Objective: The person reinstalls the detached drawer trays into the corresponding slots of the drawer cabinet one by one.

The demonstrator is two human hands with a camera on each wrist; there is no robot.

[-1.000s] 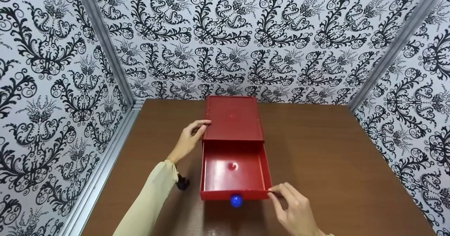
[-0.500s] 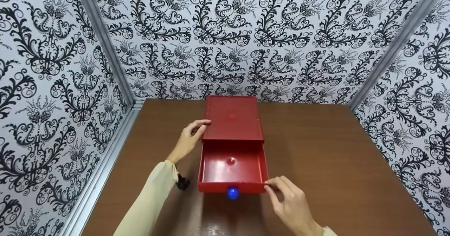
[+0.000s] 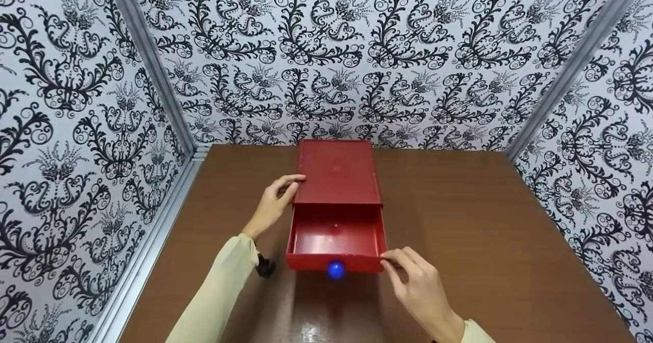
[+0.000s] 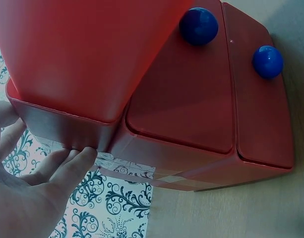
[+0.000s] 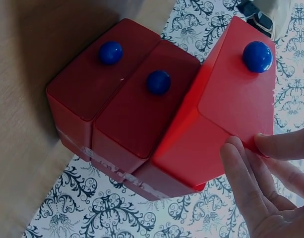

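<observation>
A red plastic drawer cabinet (image 3: 336,172) stands on the wooden table, its top drawer (image 3: 311,263) pulled partway out toward me. Nothing lies in the visible part of that drawer, and a round blue knob (image 3: 335,270) sits on its front. My left hand (image 3: 266,210) rests against the cabinet's left side near the top edge, fingers (image 4: 75,166) fairly straight along the wall. With thumb and fingertips, my right hand (image 3: 418,284) pinches the right front corner of the drawer. The wrist views show two lower drawers (image 4: 186,99) pushed in, each with its own blue knob.
Brown tabletop (image 3: 469,220) extends to both sides of the cabinet. Patterned black-and-white walls (image 3: 326,67) enclose the back and sides, with metal frame bars (image 3: 153,62) at the corners. A dark object (image 3: 265,266) shows under the left wrist.
The top drawer has slid back some way into the cabinet, away from me, and my right hand has moved along with its corner. My left hand has stayed in place.
</observation>
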